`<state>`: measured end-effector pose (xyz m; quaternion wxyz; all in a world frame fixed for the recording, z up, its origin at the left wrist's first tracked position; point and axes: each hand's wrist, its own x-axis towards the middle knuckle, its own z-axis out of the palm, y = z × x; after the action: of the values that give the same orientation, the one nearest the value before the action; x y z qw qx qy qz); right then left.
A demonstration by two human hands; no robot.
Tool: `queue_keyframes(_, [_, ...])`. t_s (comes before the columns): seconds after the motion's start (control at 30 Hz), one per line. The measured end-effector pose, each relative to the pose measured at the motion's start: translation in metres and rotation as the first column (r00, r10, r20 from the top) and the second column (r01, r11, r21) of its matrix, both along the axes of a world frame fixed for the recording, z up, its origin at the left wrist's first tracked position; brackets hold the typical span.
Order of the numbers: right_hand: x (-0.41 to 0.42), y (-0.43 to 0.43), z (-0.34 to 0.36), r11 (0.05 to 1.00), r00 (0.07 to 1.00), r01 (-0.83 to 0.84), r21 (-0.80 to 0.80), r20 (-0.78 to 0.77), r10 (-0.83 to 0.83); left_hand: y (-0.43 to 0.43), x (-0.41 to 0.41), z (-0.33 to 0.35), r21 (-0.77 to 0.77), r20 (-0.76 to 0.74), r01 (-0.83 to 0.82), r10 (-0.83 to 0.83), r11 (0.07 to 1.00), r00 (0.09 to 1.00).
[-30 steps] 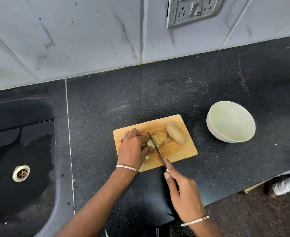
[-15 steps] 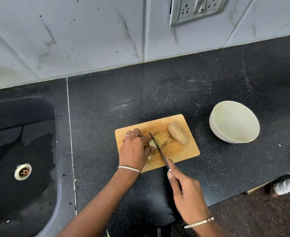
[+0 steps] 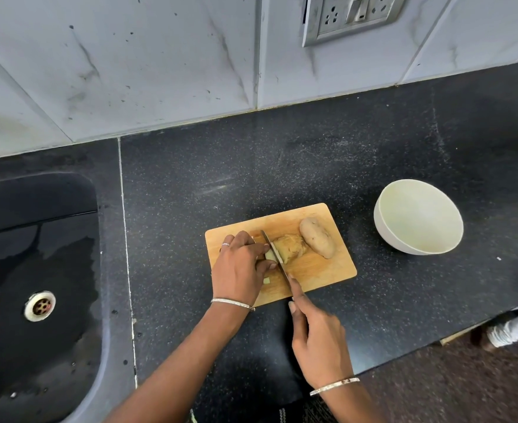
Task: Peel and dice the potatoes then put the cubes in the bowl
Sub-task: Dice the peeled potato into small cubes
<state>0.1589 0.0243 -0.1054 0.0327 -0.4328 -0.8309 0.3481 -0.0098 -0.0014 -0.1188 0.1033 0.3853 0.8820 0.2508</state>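
A wooden cutting board (image 3: 322, 270) lies on the black counter. On it sit a whole unpeeled potato (image 3: 317, 241) and, to its left, a partly cut potato (image 3: 288, 248) with skin still on. My left hand (image 3: 239, 267) grips the cut end of that potato, fingers curled. My right hand (image 3: 318, 340) holds a knife (image 3: 274, 251), forefinger along its spine, the blade set across the potato beside my left fingers. A small pale piece (image 3: 267, 280) lies on the board under my left hand. An empty white bowl (image 3: 418, 216) stands to the right of the board.
A black sink (image 3: 35, 270) with a steel drain lies at the left. A tiled wall with a socket plate (image 3: 349, 16) stands behind. The counter's front edge runs diagonally at lower right, with floor and a person's foot (image 3: 508, 331) beyond.
The knife blade has slid slightly further across the potato. Both hands stay in about the same place on the board.
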Motion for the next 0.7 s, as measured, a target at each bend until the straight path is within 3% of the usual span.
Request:
queue_keyframes(0.43, [0.023, 0.010, 0.001, 0.999, 0.982, 0.029, -0.014, -0.188, -0.031, -0.004, -0.006, -0.002, 0.101, 0.078, 0.014, -0.022, 0.995, 0.997])
queue_keyframes(0.7, [0.016, 0.002, 0.004, 1.000, 0.988, -0.007, -0.025, -0.152, 0.003, -0.004, -0.006, -0.001, 0.054, 0.057, 0.014, -0.018, 0.998, 0.998])
